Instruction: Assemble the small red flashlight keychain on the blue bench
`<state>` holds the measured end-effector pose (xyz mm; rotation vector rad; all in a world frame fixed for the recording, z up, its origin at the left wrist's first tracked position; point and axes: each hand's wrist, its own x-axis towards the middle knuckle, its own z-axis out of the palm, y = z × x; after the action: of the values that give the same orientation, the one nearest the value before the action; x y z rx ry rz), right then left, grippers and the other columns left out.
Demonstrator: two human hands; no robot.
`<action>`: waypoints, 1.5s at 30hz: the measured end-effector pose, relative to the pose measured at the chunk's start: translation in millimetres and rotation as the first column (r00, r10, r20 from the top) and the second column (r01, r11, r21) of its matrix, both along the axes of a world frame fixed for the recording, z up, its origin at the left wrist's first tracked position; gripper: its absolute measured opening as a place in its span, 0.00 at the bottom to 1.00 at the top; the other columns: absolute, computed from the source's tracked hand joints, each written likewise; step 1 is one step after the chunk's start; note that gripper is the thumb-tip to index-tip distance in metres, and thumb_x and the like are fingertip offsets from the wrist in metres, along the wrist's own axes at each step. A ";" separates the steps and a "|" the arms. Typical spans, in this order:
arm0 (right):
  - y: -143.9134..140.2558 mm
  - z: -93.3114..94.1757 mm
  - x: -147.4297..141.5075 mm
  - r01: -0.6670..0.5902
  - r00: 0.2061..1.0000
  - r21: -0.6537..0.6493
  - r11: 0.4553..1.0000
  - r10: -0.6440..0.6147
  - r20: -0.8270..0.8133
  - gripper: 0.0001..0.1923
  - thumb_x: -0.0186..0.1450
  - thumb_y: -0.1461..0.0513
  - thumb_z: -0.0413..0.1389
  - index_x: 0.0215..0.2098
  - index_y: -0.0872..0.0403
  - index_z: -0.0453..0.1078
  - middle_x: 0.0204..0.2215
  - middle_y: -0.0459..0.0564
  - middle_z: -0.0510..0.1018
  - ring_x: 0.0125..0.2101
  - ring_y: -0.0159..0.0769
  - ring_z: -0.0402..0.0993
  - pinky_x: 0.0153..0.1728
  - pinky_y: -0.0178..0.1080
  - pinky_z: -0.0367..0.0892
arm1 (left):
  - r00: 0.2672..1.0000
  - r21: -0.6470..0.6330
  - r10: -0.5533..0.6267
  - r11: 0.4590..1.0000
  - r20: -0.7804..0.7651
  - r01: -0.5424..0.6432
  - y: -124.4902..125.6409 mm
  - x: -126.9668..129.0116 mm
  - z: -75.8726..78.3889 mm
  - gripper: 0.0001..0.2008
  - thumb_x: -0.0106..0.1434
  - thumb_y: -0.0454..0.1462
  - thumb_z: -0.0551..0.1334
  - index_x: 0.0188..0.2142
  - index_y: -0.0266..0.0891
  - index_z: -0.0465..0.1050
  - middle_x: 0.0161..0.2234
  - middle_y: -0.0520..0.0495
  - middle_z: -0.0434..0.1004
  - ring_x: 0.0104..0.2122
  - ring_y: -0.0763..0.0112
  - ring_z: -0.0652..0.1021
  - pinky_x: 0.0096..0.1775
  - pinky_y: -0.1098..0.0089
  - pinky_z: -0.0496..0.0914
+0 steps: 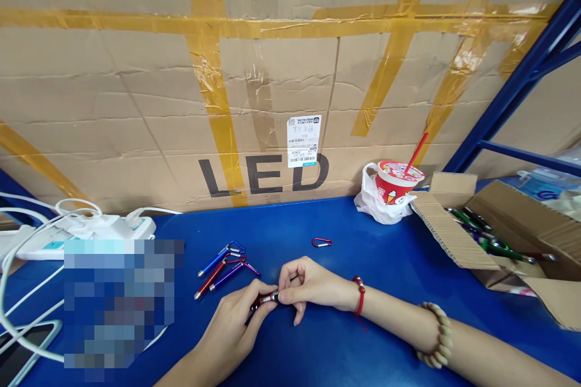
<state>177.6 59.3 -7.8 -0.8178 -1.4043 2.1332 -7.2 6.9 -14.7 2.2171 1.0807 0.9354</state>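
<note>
- The left hand (pixel 236 326) and the right hand (pixel 308 284) meet low in the middle of the view, both closed on one small red pen light (pixel 265 300); the left pinches its near end, the right grips the far end with thumb and forefinger.
- The pen light sits just above the blue table (pixel 363 338), between the two sets of fingertips, lying roughly level.
- It looks like a light, stiff metal tube with a smooth, probably slippery barrel, so a firm pinch at both ends, as here, seems the safest hold; it is short enough that the middle is mostly covered.
- The right wrist carries a red cord bracelet (pixel 360 295), and a beaded bracelet (pixel 438 335) sits further up the forearm.
- Just beyond the hands lie three more pen lights (pixel 222 266), blue, red and purple, close together with clips on their ends.
- A loose red carabiner (pixel 321 242) lies apart from them.
- To the right stands an open cardboard box (pixel 454 230) with green and dark pieces inside.
- A red cup (pixel 394 184) with a straw sits in a white bag beside it.
- To the left lies a white power strip (pixel 91 230) with cables.
- Behind everything stands a large taped carton (pixel 136 103) marked LED.
</note>
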 end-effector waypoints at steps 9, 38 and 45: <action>0.7 1.7 -0.8 -0.004 1.000 -0.003 1.000 0.004 0.006 0.21 0.40 0.54 0.68 0.22 0.60 0.67 0.13 0.37 0.71 0.14 0.22 0.68 0.17 0.29 0.73 | 1.000 0.048 -0.015 0.999 -0.022 0.016 1.8 -0.7 -0.8 0.06 0.67 0.37 0.51 0.39 0.41 0.65 0.28 0.52 0.75 0.23 0.74 0.75 0.26 0.78 0.65; 0.6 1.5 0.9 -0.014 0.998 0.020 1.000 0.013 0.054 0.21 0.40 0.54 0.68 0.23 0.61 0.70 0.16 0.39 0.73 0.15 0.24 0.70 0.18 0.28 0.71 | 0.993 0.071 -0.063 0.995 -0.101 0.071 -0.2 -1.7 0.0 0.07 0.68 0.37 0.49 0.36 0.39 0.63 0.24 0.51 0.73 0.20 0.73 0.71 0.23 0.75 0.61; 0.1 2.3 0.9 -0.015 0.998 0.012 1.000 0.014 0.058 0.21 0.39 0.54 0.68 0.23 0.61 0.69 0.17 0.40 0.74 0.15 0.23 0.70 0.18 0.29 0.71 | 0.993 0.121 -0.061 0.990 -0.102 0.073 -1.8 -1.5 -0.4 0.06 0.68 0.36 0.50 0.36 0.39 0.63 0.22 0.52 0.71 0.18 0.74 0.69 0.22 0.76 0.61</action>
<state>178.5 59.3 -5.5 -0.8730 -1.4554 2.1249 -8.7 5.1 -15.1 2.4082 1.0086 0.8953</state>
